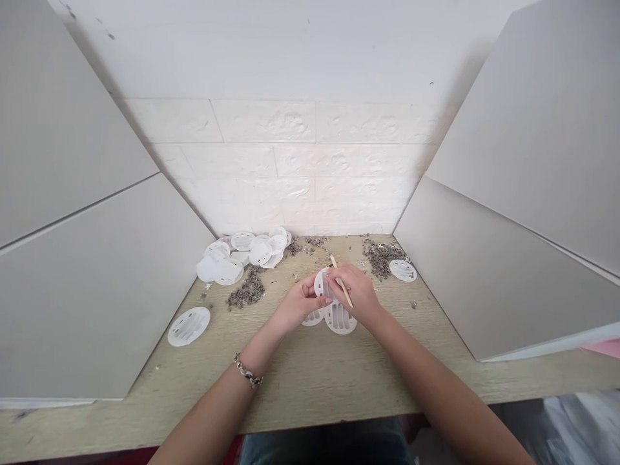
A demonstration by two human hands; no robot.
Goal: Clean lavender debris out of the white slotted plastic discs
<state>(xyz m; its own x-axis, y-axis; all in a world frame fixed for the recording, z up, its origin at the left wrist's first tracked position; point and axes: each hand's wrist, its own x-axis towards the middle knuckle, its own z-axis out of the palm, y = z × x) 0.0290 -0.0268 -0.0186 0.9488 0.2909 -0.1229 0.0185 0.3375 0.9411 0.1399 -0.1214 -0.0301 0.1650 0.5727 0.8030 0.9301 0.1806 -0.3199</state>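
Two hands are working close together above the table (290, 394), the left hand (298, 305) pinching a white slotted plastic disc (321, 284), the right hand (356, 294) gripping a wooden stick (334, 263) against it.

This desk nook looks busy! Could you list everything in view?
Heap of slotted discs: about ten, white, back left of tabletop.
Loose slotted discs: four, white; front left, back right, two under the hands.
Held slotted disc: one, white, in left hand.
Wooden stick: one, pale tan, in right hand.
Fluffy debris: three main patches, grey-brown, on tabletop.
Tabletop: one, pale wood, under everything.
Brick-pattern wall: one, white, behind.
Panels: two, pale grey, either side.
Bracelet: one, dark and light, left wrist.
Left hand: one.
Right hand: one.
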